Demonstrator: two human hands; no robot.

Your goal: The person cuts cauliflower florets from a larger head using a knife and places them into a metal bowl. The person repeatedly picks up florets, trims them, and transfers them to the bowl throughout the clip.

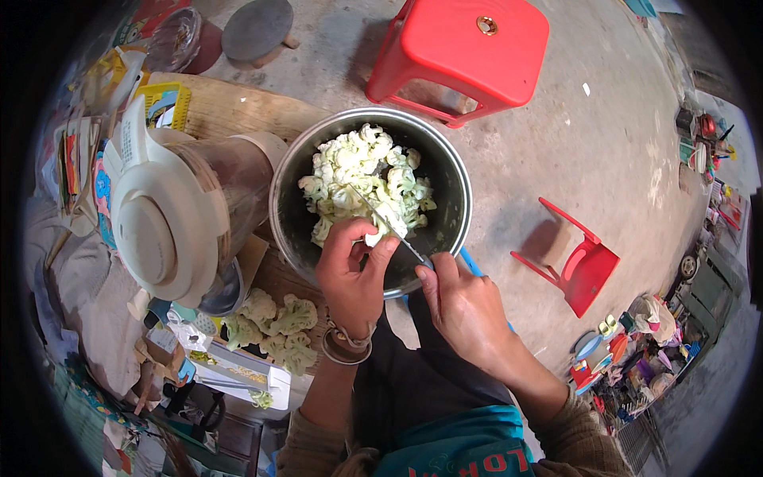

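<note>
A wide stainless steel pot (pixel 459 197) stands before me, with many cut cauliflower florets (pixel 351 158) heaped inside. Over its near rim, my left hand (pixel 354 274) pinches a cauliflower piece (pixel 384 223) between thumb and fingers. My right hand (pixel 462 298) grips the handle of a knife (pixel 393 229). The blade slants up and left across the held piece, close to my left thumb. Left of my left wrist lie larger cauliflower chunks (pixel 292 322) on the wooden table.
A large plastic jug or kettle (pixel 161 226) stands left of the pot on the wooden table (pixel 238 104), with a yellow basket (pixel 179 113) behind. Beyond the pot is a red plastic stool (pixel 477 53). A small red chair (pixel 572 262) stands on the concrete floor to the right.
</note>
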